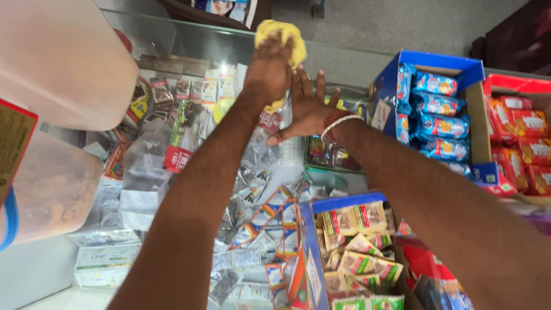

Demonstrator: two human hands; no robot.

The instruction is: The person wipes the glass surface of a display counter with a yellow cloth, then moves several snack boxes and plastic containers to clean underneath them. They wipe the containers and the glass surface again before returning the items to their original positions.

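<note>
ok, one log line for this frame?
left hand: grips yellow cloth on glass counter | right hand: flat, open on glass

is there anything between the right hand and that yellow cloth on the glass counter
Nothing visible. The right hand lies flat and open on the glass counter, right beside the yellow cloth, which the left hand grips. No object sits in the narrow gap between them.

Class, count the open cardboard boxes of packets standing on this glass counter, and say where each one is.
3: a blue box of blue packets at upper right, a red box at far right, and a blue box at bottom centre. More may lie out of frame.
</note>
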